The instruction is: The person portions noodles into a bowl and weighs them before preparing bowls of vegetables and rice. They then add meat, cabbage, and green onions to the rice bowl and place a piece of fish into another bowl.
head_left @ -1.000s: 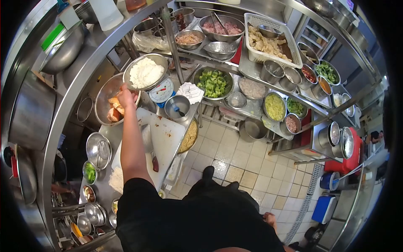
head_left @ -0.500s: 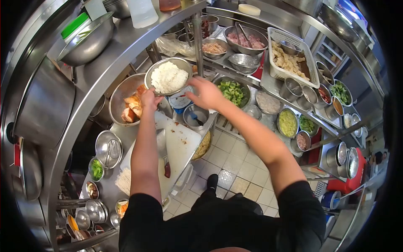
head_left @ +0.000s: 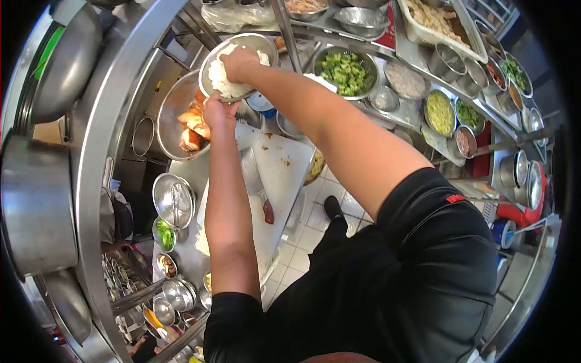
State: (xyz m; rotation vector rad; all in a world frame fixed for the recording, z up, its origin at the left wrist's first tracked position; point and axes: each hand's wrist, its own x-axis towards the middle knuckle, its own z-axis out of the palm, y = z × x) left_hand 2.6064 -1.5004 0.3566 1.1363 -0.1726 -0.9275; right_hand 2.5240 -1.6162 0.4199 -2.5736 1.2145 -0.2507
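My left hand [head_left: 219, 112] grips the near rim of a metal bowl [head_left: 270, 47], which is tilted over the left side of the counter. White crumbly food [head_left: 221, 78] fills much of that bowl. My right hand [head_left: 239, 64] reaches into it, its fingers hidden in the white food. Just below and left, a larger steel bowl [head_left: 166, 124] holds orange-brown meat pieces [head_left: 193, 121]. Nearer me lies a white cutting board [head_left: 284, 158] with a cleaver [head_left: 249, 169] whose handle [head_left: 268, 212] is dark red.
A colander of green vegetables [head_left: 342, 72] stands beyond my right forearm, beside bowls of chopped food [head_left: 440, 112]. Metal bowls [head_left: 173, 199] line the left counter. A shelf edge [head_left: 97, 151] and a post [head_left: 286, 36] frame the work area. Tiled floor [head_left: 308, 233] lies below.
My right hand has moved left from beside the bowl into the white food. The bowl is tilted more. The whole view has shifted with my head.
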